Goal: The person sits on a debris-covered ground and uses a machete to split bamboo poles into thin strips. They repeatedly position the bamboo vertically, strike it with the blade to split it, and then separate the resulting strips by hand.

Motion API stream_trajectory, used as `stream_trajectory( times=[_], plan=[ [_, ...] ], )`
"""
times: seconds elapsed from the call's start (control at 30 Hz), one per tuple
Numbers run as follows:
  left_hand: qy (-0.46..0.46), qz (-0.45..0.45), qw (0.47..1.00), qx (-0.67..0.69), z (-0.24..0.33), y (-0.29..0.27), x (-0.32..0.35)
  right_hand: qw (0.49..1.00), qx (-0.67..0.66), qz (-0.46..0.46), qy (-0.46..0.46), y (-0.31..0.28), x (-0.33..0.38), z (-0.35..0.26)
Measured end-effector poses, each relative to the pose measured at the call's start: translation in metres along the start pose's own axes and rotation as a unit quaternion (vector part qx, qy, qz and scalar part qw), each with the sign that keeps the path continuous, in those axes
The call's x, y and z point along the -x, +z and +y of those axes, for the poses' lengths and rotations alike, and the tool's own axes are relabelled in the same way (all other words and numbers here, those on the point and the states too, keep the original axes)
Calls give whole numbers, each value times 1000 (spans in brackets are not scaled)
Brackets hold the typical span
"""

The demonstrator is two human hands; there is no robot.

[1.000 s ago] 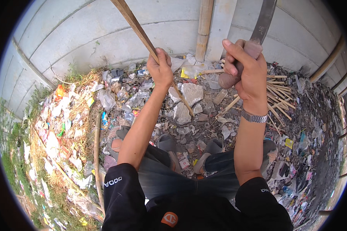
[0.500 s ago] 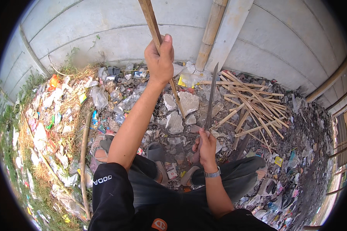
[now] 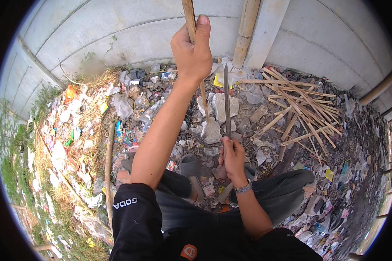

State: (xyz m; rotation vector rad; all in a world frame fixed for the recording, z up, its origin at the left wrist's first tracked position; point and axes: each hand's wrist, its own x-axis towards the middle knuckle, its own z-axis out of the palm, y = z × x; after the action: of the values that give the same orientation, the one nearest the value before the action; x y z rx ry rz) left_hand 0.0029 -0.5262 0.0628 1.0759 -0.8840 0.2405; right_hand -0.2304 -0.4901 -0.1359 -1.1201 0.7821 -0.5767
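Note:
My left hand (image 3: 194,54), raised at the end of an outstretched arm, is closed around a long wooden strip (image 3: 188,11). The strip stands nearly upright, and its lower end comes down by broken whitish chunks (image 3: 211,130); whether it touches them I cannot tell. Lower and to the right, my right hand (image 3: 234,160) grips a machete by its handle, mostly hidden by the fingers. Its long dark blade (image 3: 227,100) points up and away, just right of the strip and apart from it.
A loose pile of cut wooden strips (image 3: 298,102) lies at right. Behind stands a grey panel wall (image 3: 139,39) with a bamboo pole (image 3: 247,32) against it. Another pole (image 3: 109,174) lies at left. Plastic litter and rubble cover the ground around my sandalled feet (image 3: 190,172).
The machete blade has swung left, closer to the strip, and stands more upright. My left hand and the strip have risen slightly, the strip tilting less. The whole view has shifted a little.

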Motion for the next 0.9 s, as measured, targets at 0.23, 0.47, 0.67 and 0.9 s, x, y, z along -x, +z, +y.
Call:
stream_trajectory(
  times=[0.23, 0.47, 0.67, 0.9],
  plan=[
    [-18, 23, 998, 64, 1, 12, -14, 989, -46, 74, -121, -20, -28, -75],
    [-10, 28, 999, 21, -73, 40, 13, 991, -32, 75, -106, -27, -21, -54],
    [-41, 13, 999, 29, -79, 41, 7, 980, -23, 41, -194, -1, -26, -106],
    [-28, 8, 999, 45, -79, 58, 12, 946, -126, 99, -282, 32, -50, -75]
  ],
)
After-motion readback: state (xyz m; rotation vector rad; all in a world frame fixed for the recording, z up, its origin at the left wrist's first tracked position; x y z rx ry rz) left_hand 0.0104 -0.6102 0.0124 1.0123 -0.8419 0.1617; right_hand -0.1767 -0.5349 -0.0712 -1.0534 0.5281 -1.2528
